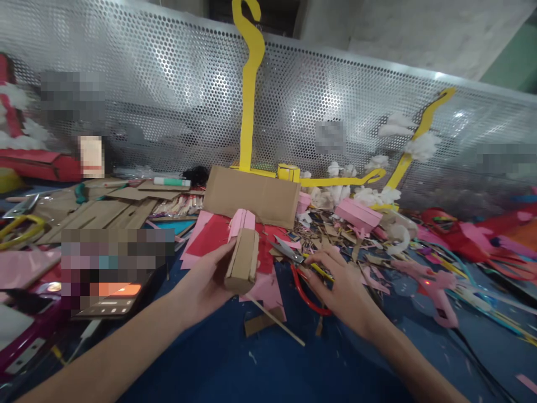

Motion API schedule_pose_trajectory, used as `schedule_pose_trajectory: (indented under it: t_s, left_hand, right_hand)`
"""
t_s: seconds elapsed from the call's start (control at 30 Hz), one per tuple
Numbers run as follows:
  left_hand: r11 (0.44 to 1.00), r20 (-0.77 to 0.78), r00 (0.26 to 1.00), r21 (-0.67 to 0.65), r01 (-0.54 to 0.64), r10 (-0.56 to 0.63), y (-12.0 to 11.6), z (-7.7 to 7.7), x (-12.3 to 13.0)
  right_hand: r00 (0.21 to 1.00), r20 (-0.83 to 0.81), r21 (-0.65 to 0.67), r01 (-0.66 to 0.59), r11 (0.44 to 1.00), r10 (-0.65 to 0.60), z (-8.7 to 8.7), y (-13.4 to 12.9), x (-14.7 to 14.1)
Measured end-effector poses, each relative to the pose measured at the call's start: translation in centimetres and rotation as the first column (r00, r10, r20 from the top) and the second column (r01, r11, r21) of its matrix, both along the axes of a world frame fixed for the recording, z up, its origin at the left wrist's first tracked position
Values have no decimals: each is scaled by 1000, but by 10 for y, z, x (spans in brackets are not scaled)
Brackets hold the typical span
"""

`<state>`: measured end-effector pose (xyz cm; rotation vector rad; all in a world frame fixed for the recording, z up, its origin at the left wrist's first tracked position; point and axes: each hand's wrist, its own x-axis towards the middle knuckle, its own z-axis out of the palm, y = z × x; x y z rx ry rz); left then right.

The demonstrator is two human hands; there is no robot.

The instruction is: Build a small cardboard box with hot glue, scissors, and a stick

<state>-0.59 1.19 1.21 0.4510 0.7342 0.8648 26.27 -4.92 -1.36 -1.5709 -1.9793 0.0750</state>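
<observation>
My left hand (207, 280) is wrapped round a small cardboard box (243, 254), its far end covered in pink paper (242, 219). My right hand (335, 280) has its fingers apart and slightly bent, over a pair of scissors (300, 280) with red handles and metal blades pointing away to the left. Whether the fingertips touch the scissors I cannot tell. Under the box lie sheets of red paper (210, 242) and pink paper (268, 294). A thin wooden stick (279, 322) rests nearer to me, over a cardboard scrap (254, 323).
A pink glue gun (434, 288) lies at right, its cord trailing forward. Paper and cardboard scraps (331, 229) litter the middle. A cardboard panel (251, 196) and a yellow hooked stand (248, 106) are behind, before a perforated metal screen (180, 95). Cardboard strips (104, 218) and a phone (113, 302) are left.
</observation>
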Motion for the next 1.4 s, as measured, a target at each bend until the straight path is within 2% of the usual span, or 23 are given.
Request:
schedule_pose_trajectory:
  t_s: [0.13, 0.27, 0.6, 0.8, 0.9, 1.0, 1.07, 1.13, 1.23, 1.33, 1.4]
  left_hand:
    - [1000, 84, 996, 20, 24, -25, -3, 2, -2]
    - [996, 101, 992, 64, 64, -70, -6, 6, -3]
    - [978, 103, 979, 127, 164, -178, -2, -3, -9]
    - [972, 129, 972, 158, 173, -194, -5, 1, -9]
    - [980, 134, 976, 128, 155, -172, -5, 0, -7]
    - [993, 91, 994, 102, 58, -68, -4, -5, -3]
    - [990, 41, 999, 140, -3, -3, -4, -9, -2]
    - [977, 13, 1000, 214, -11, 9, -4, -13, -1]
    - [940, 3, 999, 339, 33, -37, -8, -14, -1]
    - [885, -46, 995, 454, 101, -91, -11, -14, 0]
    - [855, -55, 994, 508, 105, -90, -12, -14, 2]
  right_hand:
    - [999, 26, -13, 44, 999, -44, -3, 1, 5]
    - [996, 58, -57, 78, 995, -74, -6, 2, 8]
    - [997, 61, -75, 49, 996, -45, -6, 2, 7]
    - [999, 40, -81, 0, 997, 3, 1, -2, -1]
    - [998, 5, -77, -69, 995, 70, 6, -6, -6]
    - [990, -47, -83, -140, 987, 136, 9, -12, -11]
    - [980, -95, -104, -182, 978, 172, 10, -16, -15]
    - [968, -159, -140, -218, 966, 195, 10, -20, -18]
    - [949, -238, -188, -255, 948, 208, 10, -25, -23]
    - [930, -295, -185, -283, 941, 221, 13, -29, -27]
    - [910, -342, -175, -309, 935, 236, 16, -31, -29]
